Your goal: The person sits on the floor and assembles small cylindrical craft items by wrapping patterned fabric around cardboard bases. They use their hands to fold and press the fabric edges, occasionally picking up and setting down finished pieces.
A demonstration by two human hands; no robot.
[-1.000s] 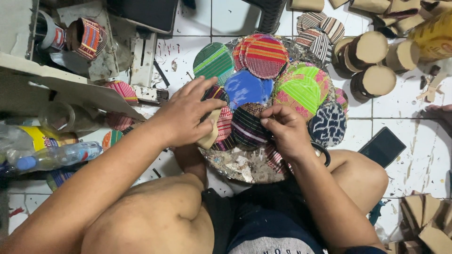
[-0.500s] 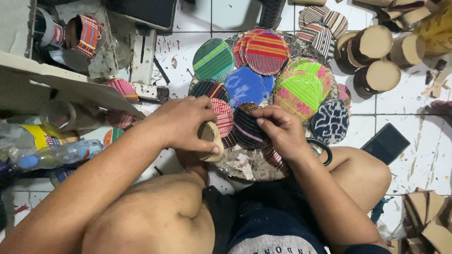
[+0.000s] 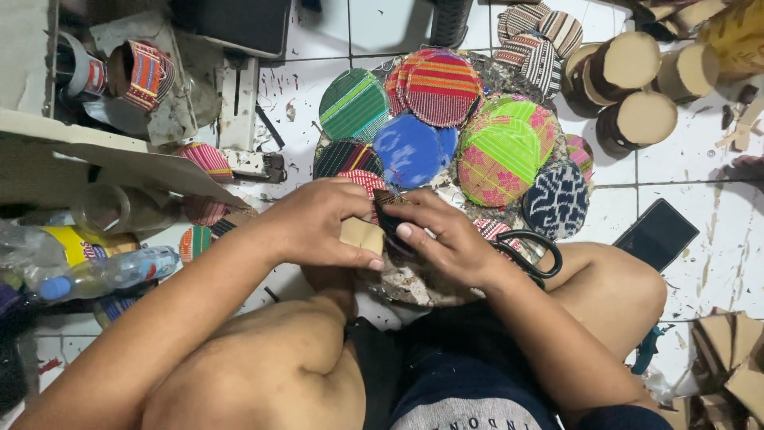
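My left hand (image 3: 314, 227) grips a small tan cardboard piece (image 3: 362, 236) above my lap. My right hand (image 3: 450, 239) pinches a dark striped fabric disc (image 3: 392, 216) against that cardboard, thumb on top. The two hands touch each other. Just beyond them lies a pile of round woven fabric discs: green (image 3: 352, 103), red striped (image 3: 442, 86), blue (image 3: 411, 150), lime and pink (image 3: 501, 151), navy patterned (image 3: 557, 199). Black-handled scissors (image 3: 532, 253) lie by my right wrist. How the disc sits on the cardboard is hidden by my fingers.
Round cardboard boxes (image 3: 633, 87) stand at the far right. A dark phone (image 3: 656, 235) lies on the white tile by my right knee. Plastic bottles (image 3: 103, 271), a tape roll (image 3: 99, 209) and a cardboard sheet (image 3: 95, 163) crowd the left. Cardboard scraps (image 3: 728, 358) lie at the lower right.
Both hands have drawn back from the disc pile toward my body. The dark striped disc came off the pile and is now pressed onto the cardboard piece.
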